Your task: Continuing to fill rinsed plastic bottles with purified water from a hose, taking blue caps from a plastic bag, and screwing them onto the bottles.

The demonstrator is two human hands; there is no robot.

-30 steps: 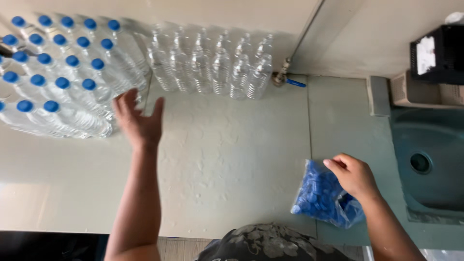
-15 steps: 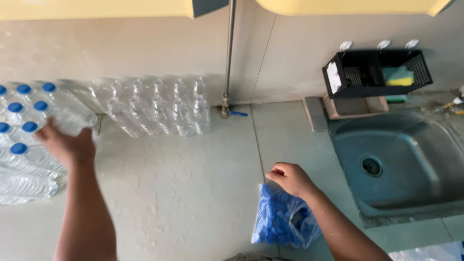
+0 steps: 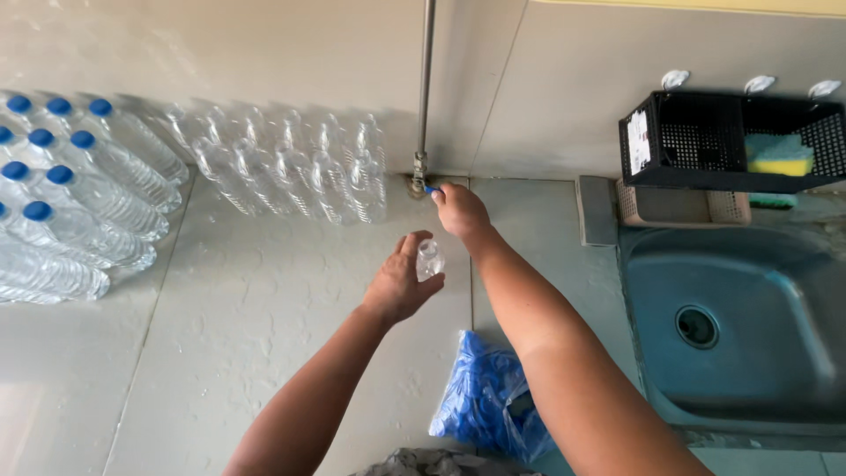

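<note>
My left hand [image 3: 401,284] grips a small clear plastic bottle [image 3: 429,259] with no cap, holding it upright over the pale floor below a tap. My right hand [image 3: 459,210] rests on the blue handle of that tap [image 3: 421,186], at the foot of a metal pipe [image 3: 426,84] on the wall. A blue plastic bag of caps [image 3: 486,402] lies on the floor under my right forearm.
Capped bottles with blue lids [image 3: 66,198] lie in rows at the left. Several uncapped clear bottles [image 3: 295,163] stand against the wall. A steel sink [image 3: 731,326] is at the right, with a black wall basket [image 3: 736,141] holding a sponge above it.
My left hand left the capped bottles and now holds a small bottle near the tap. My right hand let go of the blue bag and reached up to the tap handle.
</note>
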